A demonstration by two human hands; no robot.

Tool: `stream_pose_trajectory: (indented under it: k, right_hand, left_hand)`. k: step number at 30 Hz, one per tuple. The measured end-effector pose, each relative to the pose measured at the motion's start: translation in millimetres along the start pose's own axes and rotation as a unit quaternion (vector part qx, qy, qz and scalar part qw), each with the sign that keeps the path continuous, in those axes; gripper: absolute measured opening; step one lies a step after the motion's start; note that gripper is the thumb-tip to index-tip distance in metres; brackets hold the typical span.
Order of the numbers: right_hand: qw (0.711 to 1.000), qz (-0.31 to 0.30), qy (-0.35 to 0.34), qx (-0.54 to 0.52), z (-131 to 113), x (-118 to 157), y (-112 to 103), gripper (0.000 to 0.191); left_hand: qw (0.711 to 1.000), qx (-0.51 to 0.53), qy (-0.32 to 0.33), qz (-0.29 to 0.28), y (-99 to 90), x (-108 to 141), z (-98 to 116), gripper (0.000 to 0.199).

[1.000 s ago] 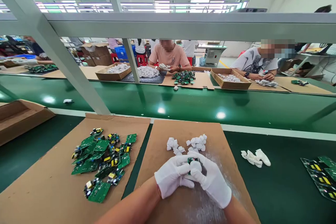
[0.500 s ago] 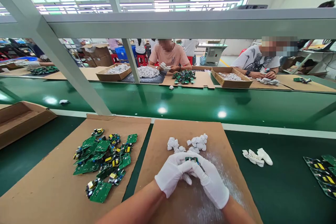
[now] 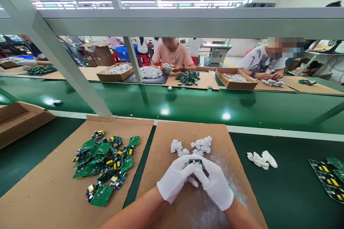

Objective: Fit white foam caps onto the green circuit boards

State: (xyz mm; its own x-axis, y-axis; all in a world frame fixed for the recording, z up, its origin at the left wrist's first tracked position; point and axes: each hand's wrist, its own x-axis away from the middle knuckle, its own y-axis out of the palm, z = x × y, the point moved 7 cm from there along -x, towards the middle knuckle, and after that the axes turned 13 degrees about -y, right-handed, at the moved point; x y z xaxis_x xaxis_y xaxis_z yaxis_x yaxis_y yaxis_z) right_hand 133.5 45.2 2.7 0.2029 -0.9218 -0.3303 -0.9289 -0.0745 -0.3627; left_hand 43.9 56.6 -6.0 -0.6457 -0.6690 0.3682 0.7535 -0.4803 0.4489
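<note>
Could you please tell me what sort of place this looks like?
It looks like an electronics assembly workshop, probably in a factory: there is a pile of green circuit boards on cardboard, a long green bench or belt, and people seated across it working by hand.

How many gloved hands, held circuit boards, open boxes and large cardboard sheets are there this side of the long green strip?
Gloved hands, left hand and right hand: 2
Held circuit board: 1
Open box: 1
Large cardboard sheets: 2
Total: 6
</note>
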Motion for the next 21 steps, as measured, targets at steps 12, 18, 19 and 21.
stream_pose_trajectory:
  k: [12, 18, 19, 21]
  right_hand:
    - [0.987, -0.018, 0.008, -0.159, -6, -1, 13, 0.036]
    - [0.99, 0.008, 0.014, -0.138, -7, -3, 7, 0.034]
    - [0.989, 0.009, 0.022, -0.143, -5, -3, 6, 0.034]
    - [0.985, 0.007, 0.032, -0.168, 0, -2, 6, 0.038]
  left_hand:
    - [0.999, -0.019, -0.018, 0.04, -6.9, -5, -6, 0.039]
    - [0.998, 0.031, -0.045, -0.018, -6.7, -6, -9, 0.041]
    - [0.995, 0.061, -0.062, -0.053, -4.1, -6, -10, 0.042]
    - [0.98, 0.131, -0.094, -0.114, 0.3, -6, -11, 0.044]
